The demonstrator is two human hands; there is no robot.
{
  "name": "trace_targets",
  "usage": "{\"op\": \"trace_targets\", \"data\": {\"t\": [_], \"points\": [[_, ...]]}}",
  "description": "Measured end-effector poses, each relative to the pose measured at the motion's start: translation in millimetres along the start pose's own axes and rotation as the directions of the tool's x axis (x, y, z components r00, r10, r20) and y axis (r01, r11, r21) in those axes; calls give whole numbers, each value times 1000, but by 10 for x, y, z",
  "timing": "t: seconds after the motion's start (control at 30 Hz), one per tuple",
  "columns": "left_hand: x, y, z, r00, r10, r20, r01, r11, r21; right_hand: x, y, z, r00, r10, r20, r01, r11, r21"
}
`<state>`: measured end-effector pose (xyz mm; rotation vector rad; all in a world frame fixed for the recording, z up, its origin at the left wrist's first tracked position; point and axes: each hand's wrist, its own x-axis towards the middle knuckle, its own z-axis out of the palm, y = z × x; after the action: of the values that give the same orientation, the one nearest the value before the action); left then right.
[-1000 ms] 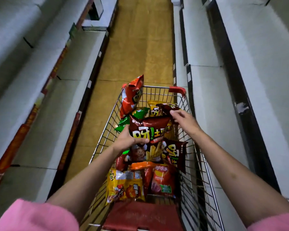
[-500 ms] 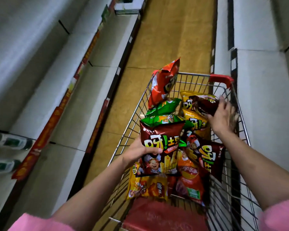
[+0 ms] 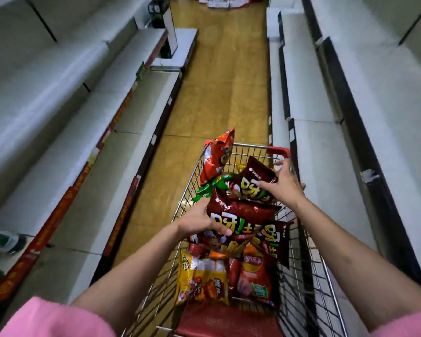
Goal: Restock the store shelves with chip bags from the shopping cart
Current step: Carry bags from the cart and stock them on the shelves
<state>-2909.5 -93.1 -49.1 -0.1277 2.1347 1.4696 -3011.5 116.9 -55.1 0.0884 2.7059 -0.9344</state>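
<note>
A wire shopping cart [image 3: 309,271] with several chip bags stands in the aisle before me. My left hand [image 3: 199,221] grips a dark red chip bag [image 3: 241,215] by its left edge, thumb across its front, above the pile. My right hand [image 3: 283,183] grips a second, smaller dark red bag [image 3: 253,181] near the cart's far right corner. An orange-red bag [image 3: 218,156] stands up at the far left corner. Green bags [image 3: 212,187], a yellow bag [image 3: 202,280] and a red bag [image 3: 253,276] lie lower in the cart.
White shelves [image 3: 66,147] with red price strips run along the left, and more white shelves [image 3: 326,142] along the right. Bottles [image 3: 3,240] lie on a left shelf. The yellow-brown aisle floor [image 3: 219,93] stretches ahead. A red child seat flap [image 3: 226,322] is at the cart's near end.
My right hand has lifted the smaller dark red bag out of the far corner. My left hand still holds the larger bag. The view has tilted up the aisle.
</note>
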Motion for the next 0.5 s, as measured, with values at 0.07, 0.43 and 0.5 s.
{"op": "trace_targets", "data": {"t": [0.07,0.43,0.5], "points": [[-105,127,-44,999,50,20,-52,995,84,-186,-97,-166,998,-8,62,7,1000,6],[-1004,678,-161,902,102,419,-219,946,241,-1754,-805,-739,981,-67,181,66,998,10],[-1200,730,-200,898,120,424,-245,936,253,-1989,-988,-783,988,-72,134,81,995,-65]]}}
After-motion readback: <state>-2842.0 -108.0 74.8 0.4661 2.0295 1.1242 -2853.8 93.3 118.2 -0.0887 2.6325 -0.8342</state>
